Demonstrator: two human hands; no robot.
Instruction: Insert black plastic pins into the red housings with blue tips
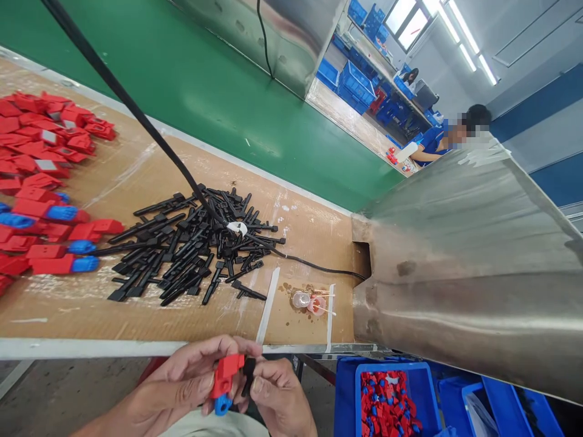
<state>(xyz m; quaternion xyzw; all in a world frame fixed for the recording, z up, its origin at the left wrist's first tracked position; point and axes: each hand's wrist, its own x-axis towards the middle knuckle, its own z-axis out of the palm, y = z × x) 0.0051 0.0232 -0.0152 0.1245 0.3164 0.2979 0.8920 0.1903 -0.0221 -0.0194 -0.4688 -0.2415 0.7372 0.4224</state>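
The fingers [237, 355] are hiding most of the black piece [248, 371], and the left edge is cutting off the red parts [40, 176].

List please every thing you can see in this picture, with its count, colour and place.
red housings: many, red, some with blue caps, table left
black pins: a heap, black, table centre
cable: one, black, running across the table
metal chute: one, silver, right
blue crate: one, holding red and blue parts, below the chute
co-worker: one, blue clothing, far bench
left hand: holds red part with a blue cap
right hand: holds black pin
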